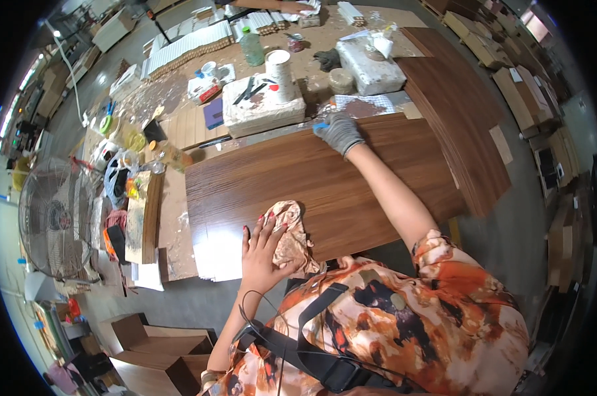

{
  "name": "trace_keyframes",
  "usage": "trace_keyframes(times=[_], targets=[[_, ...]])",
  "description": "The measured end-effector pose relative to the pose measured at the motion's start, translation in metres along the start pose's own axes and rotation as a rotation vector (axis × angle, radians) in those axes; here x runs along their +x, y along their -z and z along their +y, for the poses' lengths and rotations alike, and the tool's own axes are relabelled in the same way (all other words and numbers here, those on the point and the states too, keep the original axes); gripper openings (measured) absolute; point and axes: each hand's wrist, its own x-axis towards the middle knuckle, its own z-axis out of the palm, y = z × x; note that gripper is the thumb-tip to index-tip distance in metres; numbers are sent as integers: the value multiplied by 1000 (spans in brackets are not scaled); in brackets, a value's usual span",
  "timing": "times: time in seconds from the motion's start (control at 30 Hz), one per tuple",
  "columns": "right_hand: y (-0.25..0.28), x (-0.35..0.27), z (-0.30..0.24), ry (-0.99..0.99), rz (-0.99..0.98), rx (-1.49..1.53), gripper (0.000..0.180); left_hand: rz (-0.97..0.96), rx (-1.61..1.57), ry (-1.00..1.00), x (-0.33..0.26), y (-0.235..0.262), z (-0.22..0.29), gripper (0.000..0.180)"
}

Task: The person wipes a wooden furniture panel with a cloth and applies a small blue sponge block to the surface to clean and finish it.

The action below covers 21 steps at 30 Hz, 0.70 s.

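Note:
A dark brown wood-grain panel [351, 178] lies flat on the workbench in front of me. My left hand [262, 247], bare, presses a crumpled beige cloth [290, 231] against the panel's near edge. My right hand [338, 132] wears a grey glove and reaches to the panel's far edge, where it grips a small blue tool [320, 125] at the edge.
A white stone block [262, 105] with tools and a white cylinder [280, 72] on it sits past the panel, next to a second block [371, 66]. A stack of brown panels [463, 112] lies at right. Clutter and a fan [51, 218] fill the left. Another person's hand [292, 8] works at the far end.

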Motion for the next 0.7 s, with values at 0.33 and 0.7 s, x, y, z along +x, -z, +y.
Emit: trace_keyframes(times=[0.33,0.7], targets=[[69,-19,192,-231,237,-345,49,-8,28,-8,9,3,11,109],[44,-18,87,-33,104,38,45,4,13,14,5,4,15,109]])
